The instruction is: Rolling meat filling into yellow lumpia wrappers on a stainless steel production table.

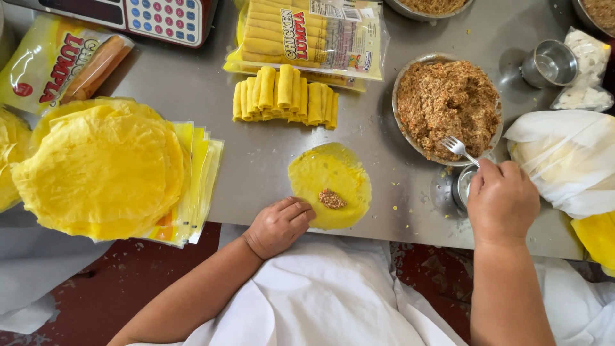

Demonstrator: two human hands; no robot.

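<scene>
Head view showed the left hand [278, 225] curled loosely, its fingertips pressed on the near edge of a round yellow wrapper [330, 184], seemingly to keep the thin sheet flat on the steel desk [256, 154]; a small lump of filling [332, 199] sat low on the wrapper, close to the person; the right hand [501, 200] was closed around a fork [457, 147], tines dipped at the rim of the metal bowl of minced filling [447, 107], which stood just beside the wrapper within easy reach; finished yellow rolls [285, 95] lay stacked behind the wrapper, and a pile of spare wrappers [102, 168] waited at the left.
</scene>
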